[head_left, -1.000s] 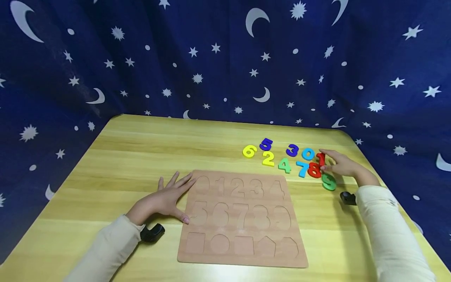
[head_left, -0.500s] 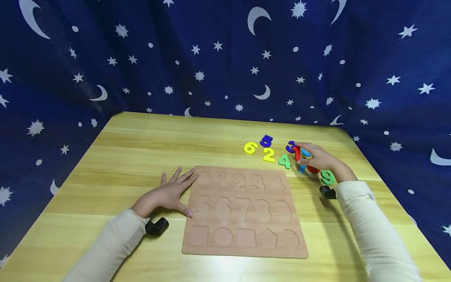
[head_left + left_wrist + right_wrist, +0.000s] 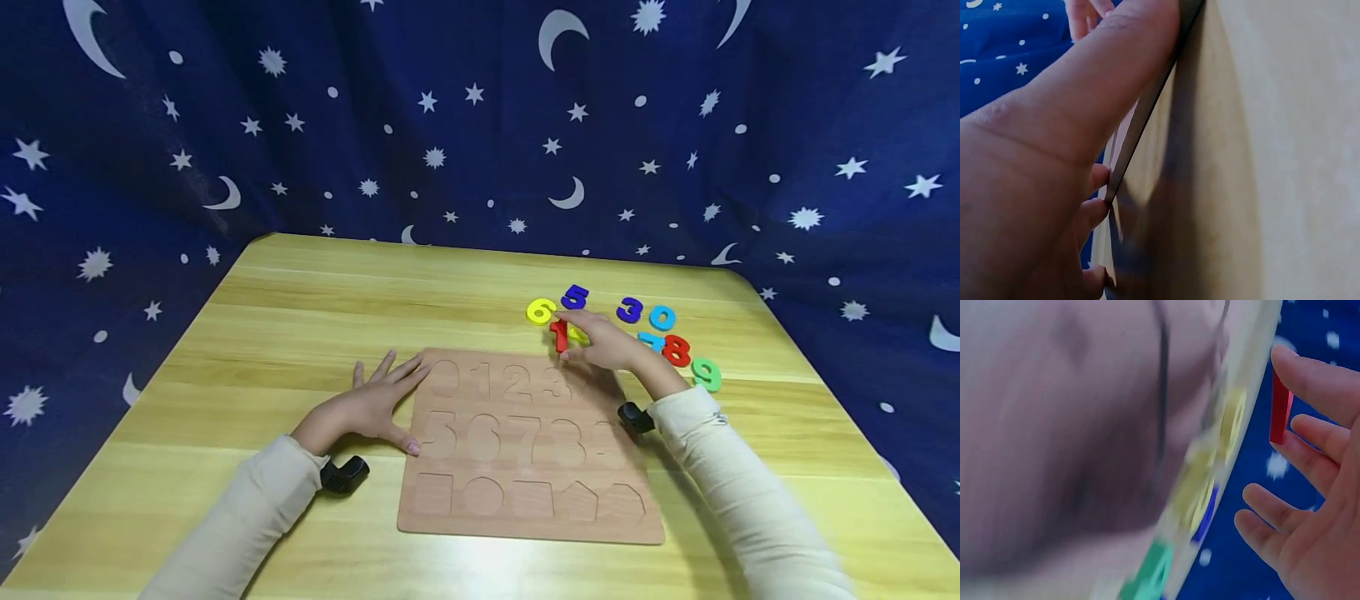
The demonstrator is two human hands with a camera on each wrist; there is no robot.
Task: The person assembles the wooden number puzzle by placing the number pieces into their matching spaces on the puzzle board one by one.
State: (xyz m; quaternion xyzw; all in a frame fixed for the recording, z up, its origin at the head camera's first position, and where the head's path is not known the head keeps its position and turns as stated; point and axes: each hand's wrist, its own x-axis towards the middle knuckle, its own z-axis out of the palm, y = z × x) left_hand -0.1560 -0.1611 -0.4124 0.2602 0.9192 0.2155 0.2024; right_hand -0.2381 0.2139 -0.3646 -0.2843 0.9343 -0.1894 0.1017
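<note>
While my left hand [image 3: 371,410], fingers spread, touches the left edge of the wooden number board [image 3: 506,468], low centre in the head view, my right hand [image 3: 606,343] pinches the red number 1 [image 3: 560,337], right of centre, below the yellow number 6 [image 3: 532,312] lying on the worktop [image 3: 337,292].

The right hand [image 3: 609,346] has carried the red 1 [image 3: 559,337] leftward, now partly hiding the yellow 2 [image 3: 577,335]. The red 8 [image 3: 677,351], partly covered moments ago, shows clearly.
</note>
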